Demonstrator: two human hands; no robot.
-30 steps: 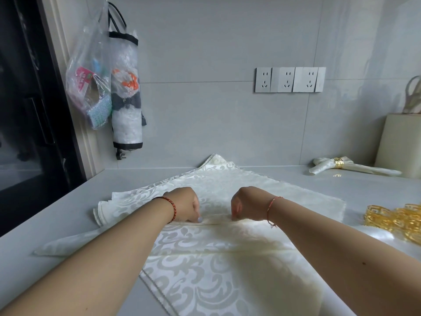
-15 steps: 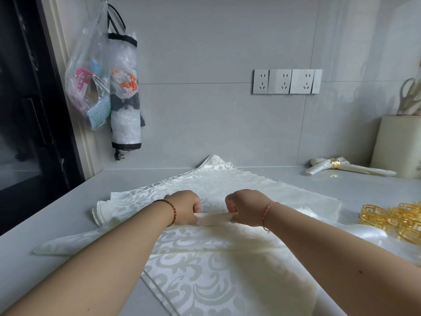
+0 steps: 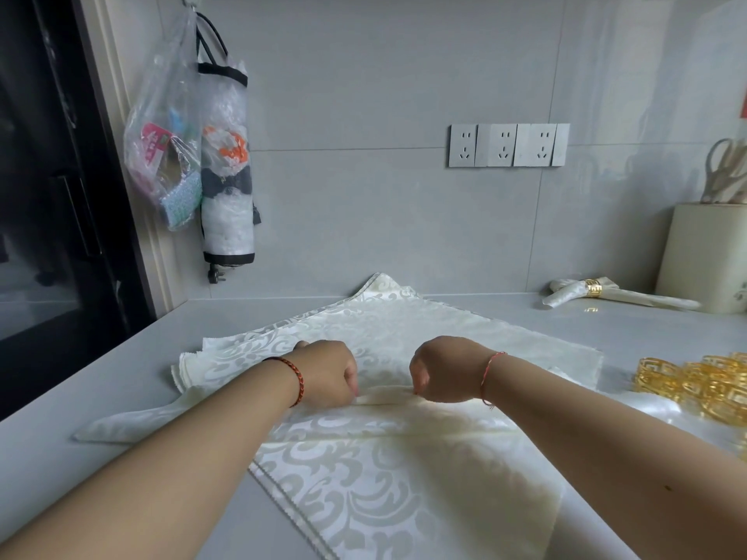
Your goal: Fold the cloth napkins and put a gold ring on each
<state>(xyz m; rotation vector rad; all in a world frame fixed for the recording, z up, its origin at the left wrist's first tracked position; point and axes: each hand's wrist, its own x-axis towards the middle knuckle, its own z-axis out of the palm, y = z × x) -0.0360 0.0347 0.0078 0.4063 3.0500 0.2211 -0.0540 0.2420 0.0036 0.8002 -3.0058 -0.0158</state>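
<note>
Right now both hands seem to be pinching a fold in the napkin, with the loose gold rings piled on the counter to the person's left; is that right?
Not quite: in the head view the gold rings are piled to the person's right. Left hand and right hand do pinch a fold in the napkin.

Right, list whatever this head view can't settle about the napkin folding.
- Fingertips of the left hand and right hand: curled under the knuckles, so the grip on the napkin pleat is unseen.
- Gold rings: cut off by the right edge, count unknown.
- Stacked napkins: overlapped, number unclear.
- Finished napkin: too small to show its fold.
</note>
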